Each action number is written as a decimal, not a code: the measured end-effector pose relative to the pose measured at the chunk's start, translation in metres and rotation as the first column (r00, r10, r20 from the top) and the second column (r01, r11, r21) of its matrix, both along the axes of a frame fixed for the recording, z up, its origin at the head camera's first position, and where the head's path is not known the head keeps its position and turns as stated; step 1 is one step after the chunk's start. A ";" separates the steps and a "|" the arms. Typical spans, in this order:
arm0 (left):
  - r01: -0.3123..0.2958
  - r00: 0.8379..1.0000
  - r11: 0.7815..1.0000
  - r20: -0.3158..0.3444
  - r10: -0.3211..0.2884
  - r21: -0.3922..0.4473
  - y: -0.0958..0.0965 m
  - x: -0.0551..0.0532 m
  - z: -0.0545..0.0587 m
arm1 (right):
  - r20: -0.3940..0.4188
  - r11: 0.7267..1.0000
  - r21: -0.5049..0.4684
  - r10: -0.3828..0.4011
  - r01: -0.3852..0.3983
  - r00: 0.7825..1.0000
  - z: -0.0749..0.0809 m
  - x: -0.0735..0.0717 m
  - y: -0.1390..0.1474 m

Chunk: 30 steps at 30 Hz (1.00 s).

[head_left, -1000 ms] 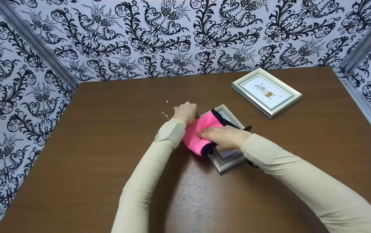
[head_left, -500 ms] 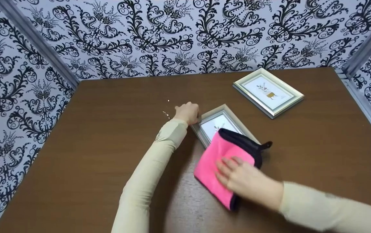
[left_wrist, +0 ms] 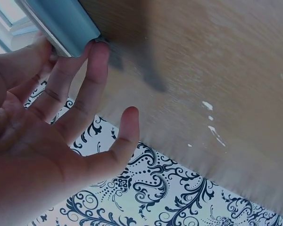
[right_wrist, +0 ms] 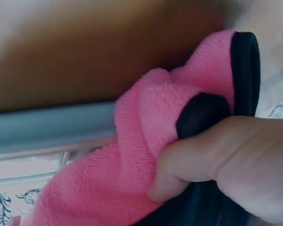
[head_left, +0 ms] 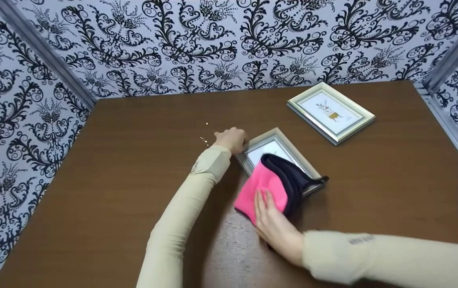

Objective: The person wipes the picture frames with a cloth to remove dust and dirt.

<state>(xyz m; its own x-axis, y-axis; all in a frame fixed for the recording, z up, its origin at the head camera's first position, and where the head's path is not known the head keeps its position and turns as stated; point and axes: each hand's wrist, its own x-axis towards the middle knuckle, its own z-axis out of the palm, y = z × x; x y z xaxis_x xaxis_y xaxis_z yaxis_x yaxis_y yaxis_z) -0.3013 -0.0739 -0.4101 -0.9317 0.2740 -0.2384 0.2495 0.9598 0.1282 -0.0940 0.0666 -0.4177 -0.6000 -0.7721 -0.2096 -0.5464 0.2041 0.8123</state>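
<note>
A silver picture frame [head_left: 289,148] lies on the table, its lower part covered by a folded pink cloth [head_left: 249,196] with dark edging and a small dark loop. My left hand [head_left: 231,140] holds the frame by its far left corner; the left wrist view shows thumb and fingers [left_wrist: 98,59] on either side of the edge. My right hand [head_left: 275,228] lies on the cloth over the near end of the frame. Up close in the right wrist view, the thumb [right_wrist: 179,165] bends over the bunched pink cloth [right_wrist: 132,155], the other fingers hidden.
A second, pale gold picture frame [head_left: 331,114] with a plant drawing lies at the back right. Small white specks [head_left: 204,141] mark the brown table [head_left: 133,180] left of my left hand. Patterned walls [head_left: 197,48] enclose the back and sides.
My right hand has swept the cloth from the frame's far left part toward its near end, uncovering part of the picture, and has turned. My left hand has stayed at the corner.
</note>
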 end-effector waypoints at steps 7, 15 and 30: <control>-0.003 1.000 1.000 0.029 0.003 -0.022 0.004 -0.001 -0.001 | 0.156 0.976 0.017 -0.215 0.215 0.964 0.006 -0.044 -0.034; -0.010 0.999 0.999 0.041 0.012 -0.049 0.001 -0.004 -0.003 | 0.186 0.968 -0.040 -0.238 0.249 0.953 0.006 -0.054 -0.040; 0.062 0.998 0.998 0.024 -0.062 0.021 -0.006 -0.001 0.002 | 0.139 0.979 -0.006 -0.203 0.206 0.969 0.009 0.019 -0.014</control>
